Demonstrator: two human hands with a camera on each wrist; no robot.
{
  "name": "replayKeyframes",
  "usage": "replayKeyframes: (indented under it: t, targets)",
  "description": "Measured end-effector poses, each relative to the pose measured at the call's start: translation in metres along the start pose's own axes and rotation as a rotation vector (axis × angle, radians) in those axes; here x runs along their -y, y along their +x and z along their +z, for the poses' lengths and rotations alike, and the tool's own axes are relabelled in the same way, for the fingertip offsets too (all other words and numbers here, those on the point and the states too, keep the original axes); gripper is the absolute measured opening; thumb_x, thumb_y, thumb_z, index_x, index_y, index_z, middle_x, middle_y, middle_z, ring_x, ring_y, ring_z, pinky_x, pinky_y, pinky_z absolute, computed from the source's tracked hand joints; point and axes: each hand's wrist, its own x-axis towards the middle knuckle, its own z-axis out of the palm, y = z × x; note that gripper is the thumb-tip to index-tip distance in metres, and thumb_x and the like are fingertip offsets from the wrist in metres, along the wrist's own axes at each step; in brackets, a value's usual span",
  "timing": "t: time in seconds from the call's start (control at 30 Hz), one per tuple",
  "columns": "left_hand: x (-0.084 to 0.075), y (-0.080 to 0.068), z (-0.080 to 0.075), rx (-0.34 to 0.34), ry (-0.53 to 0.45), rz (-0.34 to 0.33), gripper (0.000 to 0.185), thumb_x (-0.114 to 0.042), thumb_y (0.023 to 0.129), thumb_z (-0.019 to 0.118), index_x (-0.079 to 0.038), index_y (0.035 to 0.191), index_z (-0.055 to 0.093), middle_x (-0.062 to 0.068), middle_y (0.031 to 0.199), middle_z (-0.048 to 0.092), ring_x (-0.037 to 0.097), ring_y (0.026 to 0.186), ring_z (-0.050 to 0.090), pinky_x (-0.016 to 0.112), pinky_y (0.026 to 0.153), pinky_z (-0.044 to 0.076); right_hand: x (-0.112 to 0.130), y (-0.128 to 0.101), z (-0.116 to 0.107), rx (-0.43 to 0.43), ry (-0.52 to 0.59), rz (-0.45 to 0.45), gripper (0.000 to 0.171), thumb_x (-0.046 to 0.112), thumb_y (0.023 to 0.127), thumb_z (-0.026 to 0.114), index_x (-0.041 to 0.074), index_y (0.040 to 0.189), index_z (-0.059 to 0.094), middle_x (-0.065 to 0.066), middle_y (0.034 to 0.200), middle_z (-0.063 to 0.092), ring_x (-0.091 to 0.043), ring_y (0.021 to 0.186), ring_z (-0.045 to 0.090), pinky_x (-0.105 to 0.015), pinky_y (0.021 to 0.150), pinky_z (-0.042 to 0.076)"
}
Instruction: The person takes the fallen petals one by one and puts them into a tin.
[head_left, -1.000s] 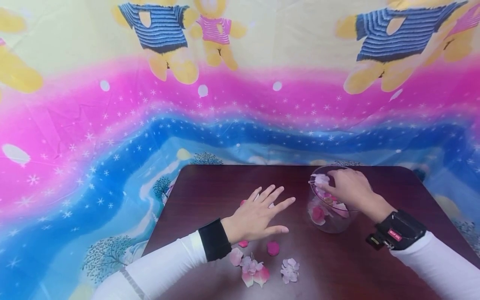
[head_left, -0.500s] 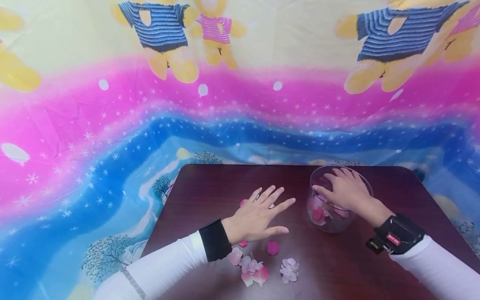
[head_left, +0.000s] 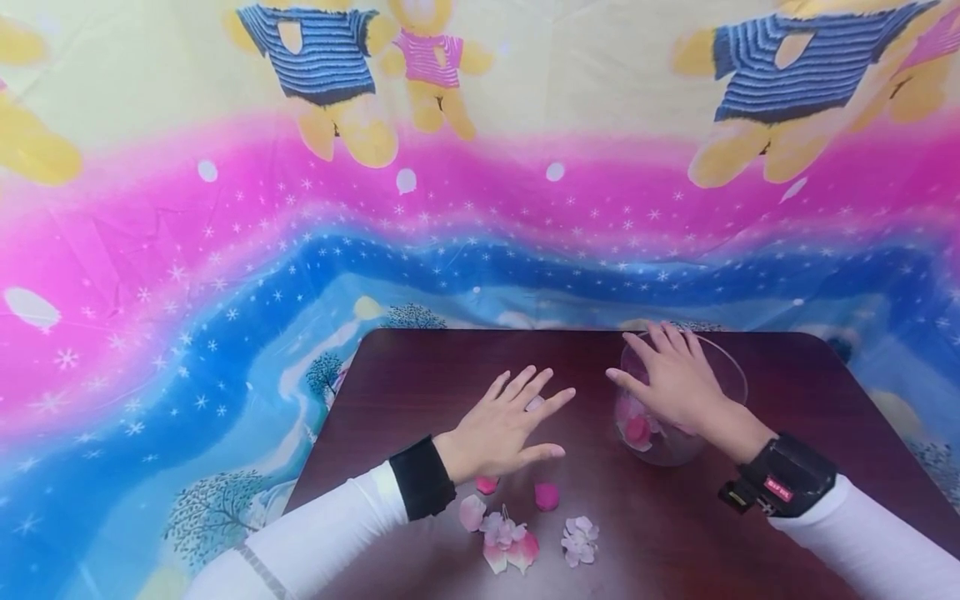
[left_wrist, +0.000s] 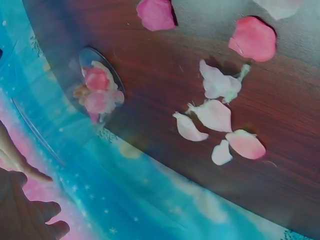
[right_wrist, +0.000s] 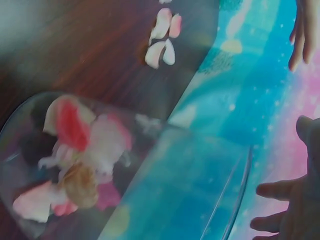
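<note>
Petals (head_left: pixel 547 497): judged light, soft, easily crushed; best pinched singly at an edge.
Glass bowl (head_left: pixel 731 375): judged fragile, slippery.
Left hand (head_left: pixel 504 423): fingers spread, nothing held.
Right hand (head_left: pixel 675 379): fingers spread over the bowl, nothing held.

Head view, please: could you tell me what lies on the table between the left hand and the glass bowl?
Nothing: between the left hand and the glass bowl the head view shows only bare dark table. The loose petals lie nearer the person.
</note>
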Motion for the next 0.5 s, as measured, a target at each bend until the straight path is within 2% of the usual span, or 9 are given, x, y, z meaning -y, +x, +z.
replayKeyframes:
  t: [0.27, 0.5]
  targets:
    - [0.027, -0.007, -0.006, -0.020, 0.003, -0.089, 0.077, -0.069, 0.099, 0.037, -0.037, 0.163, 0.010, 0.006, 0.172, 0.014, 0.029, 0.160, 0.010, 0.055, 0.128, 0.014, 0.031, 0.002, 0.013, -0.116, 0.017, -0.105, 0.079, 0.065, 0.095, 0.054, 0.015, 0.154, 0.042, -0.026, 0.161, 0.034, -0.045, 0.152, 0.022, -0.067, 0.123, 0.007]
    - [0.047, -0.016, -0.001, -0.074, -0.030, -0.140, 0.076, -0.064, 0.098, 0.048, -0.033, 0.162, 0.021, 0.009, 0.170, 0.021, 0.033, 0.158, 0.017, 0.059, 0.126, 0.017, 0.052, -0.001, 0.032, -0.104, 0.035, -0.158, 0.080, 0.067, 0.092, 0.056, 0.018, 0.154, 0.044, -0.022, 0.163, 0.033, -0.044, 0.154, 0.020, -0.065, 0.124, 0.005]
